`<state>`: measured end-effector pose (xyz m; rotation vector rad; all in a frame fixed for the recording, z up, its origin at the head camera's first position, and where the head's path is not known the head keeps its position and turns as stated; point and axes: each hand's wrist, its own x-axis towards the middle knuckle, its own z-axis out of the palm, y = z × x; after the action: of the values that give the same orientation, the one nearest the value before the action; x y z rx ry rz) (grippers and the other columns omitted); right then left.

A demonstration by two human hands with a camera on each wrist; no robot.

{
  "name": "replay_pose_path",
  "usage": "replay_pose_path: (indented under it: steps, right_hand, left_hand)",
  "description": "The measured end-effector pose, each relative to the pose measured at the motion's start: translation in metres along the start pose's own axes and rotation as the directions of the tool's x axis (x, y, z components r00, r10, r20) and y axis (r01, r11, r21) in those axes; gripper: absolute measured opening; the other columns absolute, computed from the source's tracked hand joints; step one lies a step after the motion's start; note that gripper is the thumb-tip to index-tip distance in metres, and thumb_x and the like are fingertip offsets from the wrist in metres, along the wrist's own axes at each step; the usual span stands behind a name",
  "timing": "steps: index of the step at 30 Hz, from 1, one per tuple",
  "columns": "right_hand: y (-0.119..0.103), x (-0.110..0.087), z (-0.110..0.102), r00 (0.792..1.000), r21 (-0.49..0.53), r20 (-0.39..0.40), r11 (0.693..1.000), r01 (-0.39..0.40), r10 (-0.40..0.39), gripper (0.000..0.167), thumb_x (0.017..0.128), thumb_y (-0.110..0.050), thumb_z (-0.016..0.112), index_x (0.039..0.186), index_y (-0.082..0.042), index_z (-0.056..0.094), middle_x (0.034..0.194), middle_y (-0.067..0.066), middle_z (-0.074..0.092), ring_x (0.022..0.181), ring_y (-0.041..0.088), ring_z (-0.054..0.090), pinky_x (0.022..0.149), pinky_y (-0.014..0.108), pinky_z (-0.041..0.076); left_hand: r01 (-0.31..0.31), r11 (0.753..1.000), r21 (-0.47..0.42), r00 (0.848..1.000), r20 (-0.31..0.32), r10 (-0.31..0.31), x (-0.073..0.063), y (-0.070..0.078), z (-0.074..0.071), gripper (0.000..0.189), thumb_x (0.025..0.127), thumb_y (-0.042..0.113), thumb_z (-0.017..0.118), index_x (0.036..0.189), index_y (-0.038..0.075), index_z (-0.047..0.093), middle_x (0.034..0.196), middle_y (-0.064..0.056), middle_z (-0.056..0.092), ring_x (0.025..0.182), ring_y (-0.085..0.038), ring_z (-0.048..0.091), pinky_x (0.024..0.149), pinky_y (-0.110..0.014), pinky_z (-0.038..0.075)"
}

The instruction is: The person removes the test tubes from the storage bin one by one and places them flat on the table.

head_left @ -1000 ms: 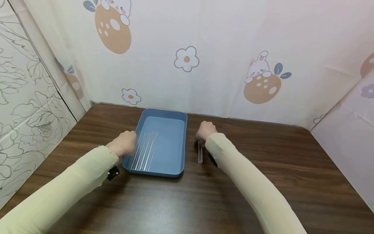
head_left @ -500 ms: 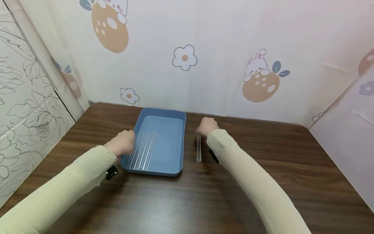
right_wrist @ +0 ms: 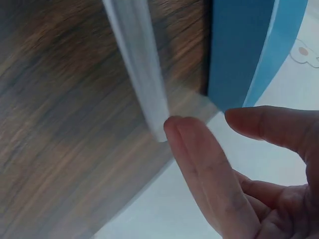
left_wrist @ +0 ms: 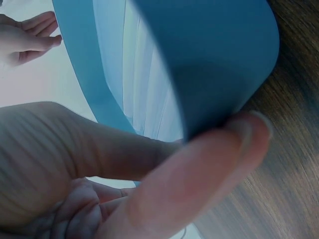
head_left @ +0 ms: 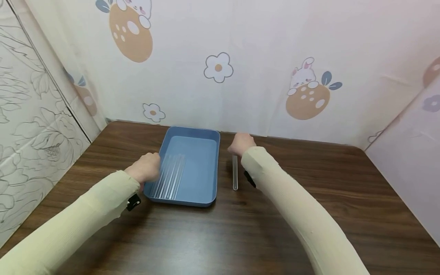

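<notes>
My left hand (head_left: 145, 168) holds the left wall of a blue rectangular tray (head_left: 203, 168), its thumb and finger pinching the rim in the left wrist view. Inside the tray, several clear tubes (head_left: 170, 177) lie side by side along the left. To the tray's right, a single clear test tube (head_left: 235, 173) lies on the table, rounded end towards me. My right hand (right_wrist: 239, 174) is at its far end, with thumb and fingers apart. The fingertips (right_wrist: 187, 127) are close to the tube's end; whether they touch it I cannot tell.
The dark wood table (head_left: 326, 198) extends right and in front of the tray. Close behind its far edge hangs a pale patterned curtain (head_left: 254, 88). On the left stands a white panel with flower outlines (head_left: 38, 126).
My right hand has moved farther away along the lone test tube, so more of the tube shows. The left hand keeps its hold on the tray, and the tubes have not visibly moved.
</notes>
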<state>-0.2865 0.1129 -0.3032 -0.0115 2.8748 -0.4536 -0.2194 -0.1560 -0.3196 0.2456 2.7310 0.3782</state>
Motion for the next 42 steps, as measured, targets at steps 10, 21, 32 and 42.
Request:
replay_pose_path:
  steps: [10,21,32,42]
  right_hand:
    - [-0.028,-0.006,-0.007,0.999,0.032,0.007,0.999,0.036,-0.036,0.036,0.089,-0.012,0.055,0.055,-0.013,0.042,0.048,0.0,0.046,0.039,0.012,0.049,0.043,0.023,0.039]
    - [-0.055,-0.011,0.002,0.995,0.028,0.009,0.994,0.103,-0.104,0.035,0.085,-0.008,0.052,0.053,-0.014,0.038,0.047,0.004,0.051,0.037,0.012,0.048,0.042,0.022,0.035]
    - [-0.078,-0.016,0.013,0.993,0.076,0.045,0.992,0.103,-0.107,0.015,0.088,-0.01,0.055,0.09,0.001,0.064,0.053,0.006,0.055,0.038,0.013,0.049,0.04,0.023,0.038]
    - [-0.092,-0.017,0.025,0.988,0.045,0.065,0.99,0.134,-0.137,0.02,0.087,-0.009,0.054,0.068,-0.009,0.049,0.049,0.004,0.052,0.037,0.012,0.051,0.041,0.022,0.038]
  left_hand:
    - [0.008,1.0,0.02,1.0,0.0,-0.008,0.001,0.001,0.0,0.05,0.084,-0.012,0.044,0.13,-0.026,0.032,0.111,-0.042,0.05,0.053,-0.023,0.059,0.043,-0.025,0.043]
    - [-0.003,0.999,0.032,1.0,-0.011,0.004,0.001,0.0,0.001,0.049,0.084,-0.011,0.047,0.129,-0.025,0.036,0.117,-0.039,0.049,0.061,-0.022,0.048,0.048,-0.026,0.039]
    - [-0.008,1.0,0.02,1.0,-0.025,0.009,0.001,0.0,0.001,0.042,0.084,-0.011,0.045,0.123,-0.025,0.041,0.095,-0.029,0.053,0.06,-0.022,0.05,0.047,-0.026,0.039]
    - [0.002,1.0,0.028,1.0,-0.026,-0.001,0.0,0.001,0.002,0.048,0.084,-0.011,0.046,0.129,-0.025,0.037,0.115,-0.038,0.05,0.062,-0.023,0.05,0.047,-0.027,0.04]
